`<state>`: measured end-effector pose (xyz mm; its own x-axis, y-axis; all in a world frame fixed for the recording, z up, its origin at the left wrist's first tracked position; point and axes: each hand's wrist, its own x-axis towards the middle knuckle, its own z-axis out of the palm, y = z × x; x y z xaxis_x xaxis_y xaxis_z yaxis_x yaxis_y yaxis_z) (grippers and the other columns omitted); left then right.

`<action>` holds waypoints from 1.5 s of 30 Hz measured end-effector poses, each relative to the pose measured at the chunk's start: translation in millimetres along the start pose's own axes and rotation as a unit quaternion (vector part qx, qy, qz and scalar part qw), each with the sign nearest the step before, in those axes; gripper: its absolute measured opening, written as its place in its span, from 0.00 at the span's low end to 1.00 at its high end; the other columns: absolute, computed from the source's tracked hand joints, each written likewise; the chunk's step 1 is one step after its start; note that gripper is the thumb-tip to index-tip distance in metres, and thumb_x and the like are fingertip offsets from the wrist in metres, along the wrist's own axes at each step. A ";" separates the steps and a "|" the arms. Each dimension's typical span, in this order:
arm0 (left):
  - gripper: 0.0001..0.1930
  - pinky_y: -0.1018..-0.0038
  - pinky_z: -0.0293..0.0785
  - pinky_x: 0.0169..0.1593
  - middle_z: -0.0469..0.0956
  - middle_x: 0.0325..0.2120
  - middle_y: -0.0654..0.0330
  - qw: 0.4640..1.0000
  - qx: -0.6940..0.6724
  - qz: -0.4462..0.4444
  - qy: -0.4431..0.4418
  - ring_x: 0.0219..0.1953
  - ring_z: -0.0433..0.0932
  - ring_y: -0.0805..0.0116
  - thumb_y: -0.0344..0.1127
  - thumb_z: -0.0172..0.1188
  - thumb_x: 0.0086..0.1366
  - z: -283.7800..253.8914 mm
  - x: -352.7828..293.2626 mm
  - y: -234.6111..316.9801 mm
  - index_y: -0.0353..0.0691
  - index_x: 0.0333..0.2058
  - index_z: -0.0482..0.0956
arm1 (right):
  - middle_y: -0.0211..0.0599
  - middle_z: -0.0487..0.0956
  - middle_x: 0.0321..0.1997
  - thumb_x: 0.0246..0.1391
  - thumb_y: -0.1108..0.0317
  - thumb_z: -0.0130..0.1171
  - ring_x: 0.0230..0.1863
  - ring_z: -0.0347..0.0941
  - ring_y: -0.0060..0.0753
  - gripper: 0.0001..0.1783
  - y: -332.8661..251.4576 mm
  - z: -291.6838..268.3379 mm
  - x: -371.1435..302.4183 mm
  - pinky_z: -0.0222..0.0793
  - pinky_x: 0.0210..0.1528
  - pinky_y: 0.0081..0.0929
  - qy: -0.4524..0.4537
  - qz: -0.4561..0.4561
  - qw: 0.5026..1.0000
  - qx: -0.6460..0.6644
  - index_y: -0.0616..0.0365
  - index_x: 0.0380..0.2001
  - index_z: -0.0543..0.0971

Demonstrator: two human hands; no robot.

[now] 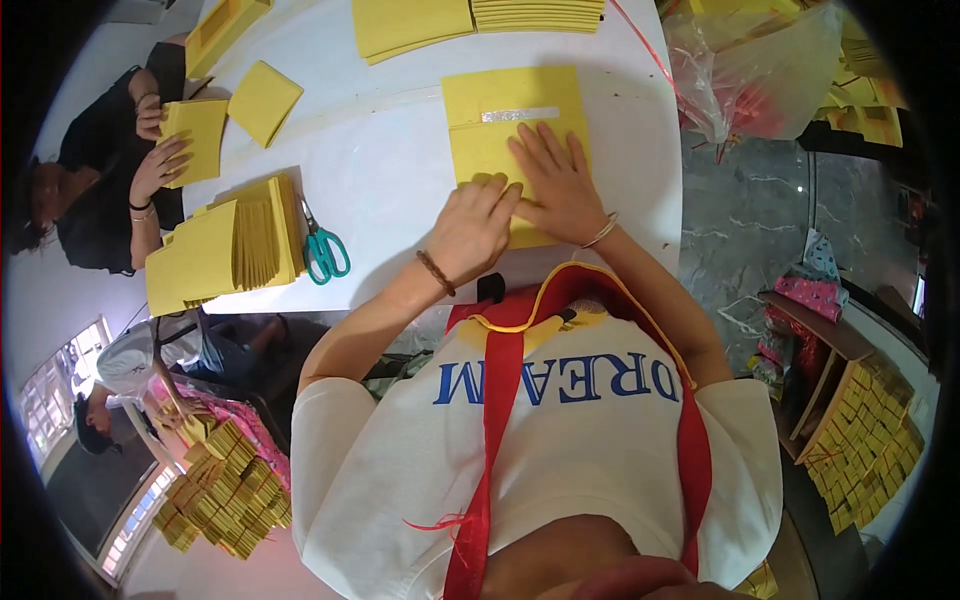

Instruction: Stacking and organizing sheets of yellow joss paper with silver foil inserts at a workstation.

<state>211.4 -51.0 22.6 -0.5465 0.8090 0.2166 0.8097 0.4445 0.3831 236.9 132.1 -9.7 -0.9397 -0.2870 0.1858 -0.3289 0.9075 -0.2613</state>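
Observation:
A yellow paper envelope point(512, 92) lies on the white table in front of me, with a shiny pale strip point(520, 115) across its upper part. My right hand point(562, 188) rests flat on the envelope, fingers spread, just below that strip. Curled against the paper's lower left part is my left hand point(478, 226), its fingers bent and close together. The two hands meet near the thumb of the right one. What lies under the left fingertips is hidden.
Green-handled scissors point(325, 252) lie left, beside a stack of yellow envelopes point(220, 250). More stacked envelopes point(535, 15) are at the far edge. Across the left side, a co-worker's hands point(160, 160) hold a yellow envelope. A plastic bag point(760, 75) hangs right of the table.

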 end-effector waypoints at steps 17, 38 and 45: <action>0.22 0.66 0.67 0.38 0.71 0.34 0.56 0.967 0.003 -0.109 0.230 0.37 0.69 0.56 0.27 0.54 0.49 -79.4 55.1 -128.1 0.45 0.46 0.72 | 0.33 0.73 0.43 0.56 0.69 0.50 0.47 0.68 0.24 0.17 94.6 16.2 -62.2 0.65 0.46 0.20 0.206 0.407 0.666 0.590 0.58 0.49 0.70; 0.32 0.63 0.65 0.44 0.58 0.52 0.56 0.900 0.363 -0.191 -0.150 0.49 0.63 0.58 0.34 0.46 0.58 -2.8 128.6 -216.1 0.44 0.61 0.46 | 0.33 0.74 0.42 0.54 0.74 0.50 0.44 0.68 0.22 0.16 91.9 13.4 -58.3 0.64 0.47 0.19 0.222 0.388 0.694 0.564 0.61 0.48 0.70; 0.26 0.59 0.64 0.47 0.66 0.50 0.57 0.885 0.329 -0.235 -0.229 0.50 0.68 0.59 0.32 0.46 0.59 -31.5 147.1 -201.9 0.52 0.57 0.55 | 0.32 0.75 0.42 0.53 0.71 0.52 0.44 0.69 0.23 0.15 62.2 -5.9 -48.9 0.62 0.43 0.19 0.157 0.286 0.818 0.473 0.57 0.45 0.73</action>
<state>-39.3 -33.9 5.4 -0.8338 0.4797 -0.2733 0.5480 0.7791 -0.3045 262.9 204.4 -29.5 -0.9434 0.3306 -0.0275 0.0916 0.1800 -0.9794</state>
